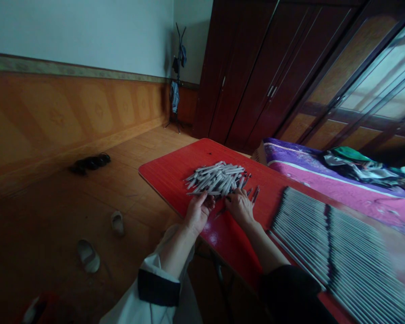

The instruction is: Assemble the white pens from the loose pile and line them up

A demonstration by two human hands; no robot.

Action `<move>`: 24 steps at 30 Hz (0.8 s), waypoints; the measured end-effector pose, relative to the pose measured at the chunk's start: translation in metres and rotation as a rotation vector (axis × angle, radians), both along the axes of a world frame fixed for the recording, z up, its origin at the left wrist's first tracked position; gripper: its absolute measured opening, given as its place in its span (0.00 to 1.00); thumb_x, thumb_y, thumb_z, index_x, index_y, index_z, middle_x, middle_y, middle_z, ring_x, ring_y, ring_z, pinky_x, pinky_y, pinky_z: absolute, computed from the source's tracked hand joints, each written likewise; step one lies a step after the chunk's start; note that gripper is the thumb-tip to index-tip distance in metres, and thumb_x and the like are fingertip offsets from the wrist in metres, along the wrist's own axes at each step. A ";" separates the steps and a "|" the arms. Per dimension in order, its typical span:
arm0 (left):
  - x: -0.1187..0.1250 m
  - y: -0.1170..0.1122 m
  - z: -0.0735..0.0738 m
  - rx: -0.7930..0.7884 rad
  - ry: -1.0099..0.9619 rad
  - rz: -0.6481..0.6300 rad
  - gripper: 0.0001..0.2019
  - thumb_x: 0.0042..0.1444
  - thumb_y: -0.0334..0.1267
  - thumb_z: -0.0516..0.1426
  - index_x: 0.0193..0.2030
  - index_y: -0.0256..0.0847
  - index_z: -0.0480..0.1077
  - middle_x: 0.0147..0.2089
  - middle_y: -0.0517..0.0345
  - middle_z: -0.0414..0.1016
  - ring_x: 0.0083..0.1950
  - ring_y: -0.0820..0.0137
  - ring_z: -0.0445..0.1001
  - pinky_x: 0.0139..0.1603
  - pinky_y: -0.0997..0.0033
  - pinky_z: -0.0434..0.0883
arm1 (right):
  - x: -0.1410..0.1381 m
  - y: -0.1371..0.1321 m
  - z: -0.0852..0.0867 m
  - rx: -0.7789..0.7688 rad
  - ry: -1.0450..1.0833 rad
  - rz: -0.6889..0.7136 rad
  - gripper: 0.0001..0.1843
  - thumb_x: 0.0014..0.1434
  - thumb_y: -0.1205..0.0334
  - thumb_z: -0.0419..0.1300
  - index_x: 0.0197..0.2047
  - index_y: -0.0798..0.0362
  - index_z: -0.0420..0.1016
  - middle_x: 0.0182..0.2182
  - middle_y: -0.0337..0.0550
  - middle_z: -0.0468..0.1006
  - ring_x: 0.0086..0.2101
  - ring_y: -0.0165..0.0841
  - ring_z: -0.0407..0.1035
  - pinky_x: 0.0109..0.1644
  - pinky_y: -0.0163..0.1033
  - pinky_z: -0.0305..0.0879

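A person's left grip (198, 213) curls at the near edge of a heap of slim grey sticks (216, 179), its fingers (205, 201) bent down over the sticks. The right grip (240, 207) sits just beside it, its fingertips (238, 192) at the same edge. Both hands are partly closed, but this view does not show whether either is clamped on a stick.

The heap lies loose and criss-crossed directly ahead of both grips on a red tabletop (185, 166). A few darker sticks (255, 194) lie just beyond the right grip. Farther right, a long block of sticks (357, 256) stands in tight parallel rows, crossed by a dark band (328, 243).

Behind the grips, a white sleeve (135, 310) with a dark cuff (158, 288) covers the left arm and a black sleeve (286, 288) the right. Past the tabletop to the right, a bed (324, 180) under a purple and pink cover carries a heap of clothes (361, 168). Ahead stand a dark wardrobe (256, 76) and a coat stand (178, 76). Left of the grips, white slippers (117, 223) and dark shoes (89, 163) lie on the floor (54, 216).
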State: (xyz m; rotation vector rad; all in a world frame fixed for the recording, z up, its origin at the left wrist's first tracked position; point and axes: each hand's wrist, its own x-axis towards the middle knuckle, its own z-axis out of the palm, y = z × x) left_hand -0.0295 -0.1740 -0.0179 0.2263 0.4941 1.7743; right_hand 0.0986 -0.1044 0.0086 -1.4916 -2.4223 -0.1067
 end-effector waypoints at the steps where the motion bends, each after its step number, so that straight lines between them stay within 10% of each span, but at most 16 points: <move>1: 0.000 0.000 0.000 -0.002 -0.003 -0.002 0.11 0.45 0.36 0.63 0.34 0.35 0.70 0.26 0.59 0.74 0.26 0.76 0.72 0.27 0.77 0.66 | 0.002 0.000 -0.001 0.012 0.054 0.020 0.14 0.55 0.62 0.52 0.30 0.52 0.79 0.38 0.50 0.72 0.44 0.40 0.62 0.38 0.38 0.62; 11: 0.005 -0.001 0.003 0.036 0.068 -0.046 0.10 0.44 0.36 0.64 0.34 0.35 0.71 0.29 0.59 0.75 0.29 0.76 0.72 0.32 0.77 0.68 | 0.020 -0.020 -0.004 -0.641 1.257 0.165 0.16 0.46 0.53 0.62 0.34 0.57 0.78 0.24 0.42 0.76 0.24 0.31 0.67 0.30 0.37 0.64; 24: 0.010 0.001 0.001 0.030 0.188 -0.017 0.14 0.44 0.36 0.65 0.38 0.36 0.71 0.34 0.57 0.77 0.31 0.75 0.74 0.34 0.76 0.69 | 0.013 -0.026 -0.004 -0.747 1.475 0.210 0.16 0.41 0.54 0.67 0.33 0.56 0.79 0.22 0.41 0.77 0.23 0.29 0.68 0.28 0.35 0.66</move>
